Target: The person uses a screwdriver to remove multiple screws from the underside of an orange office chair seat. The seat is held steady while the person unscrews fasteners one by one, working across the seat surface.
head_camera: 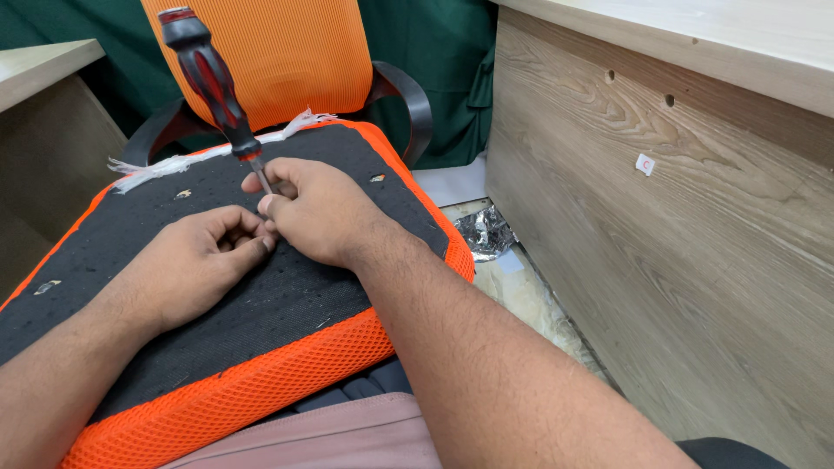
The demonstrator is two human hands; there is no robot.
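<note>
An upturned chair seat [261,373] with orange mesh sides and a black fabric underside lies across my lap. My right hand [317,208] pinches the metal shaft of a red-and-black screwdriver [208,78], which stands tilted with its tip down on the black fabric. My left hand [195,260] rests curled on the fabric just left of the tip, fingers touching my right hand. Whether the left fingers hold something small is hidden.
An orange mesh chair back [287,52] with black armrests [408,95] stands behind the seat. A wooden desk panel [678,226] with holes rises at the right. Crumpled foil [482,233] lies on the floor. White frayed fabric [174,163] edges the seat's far side.
</note>
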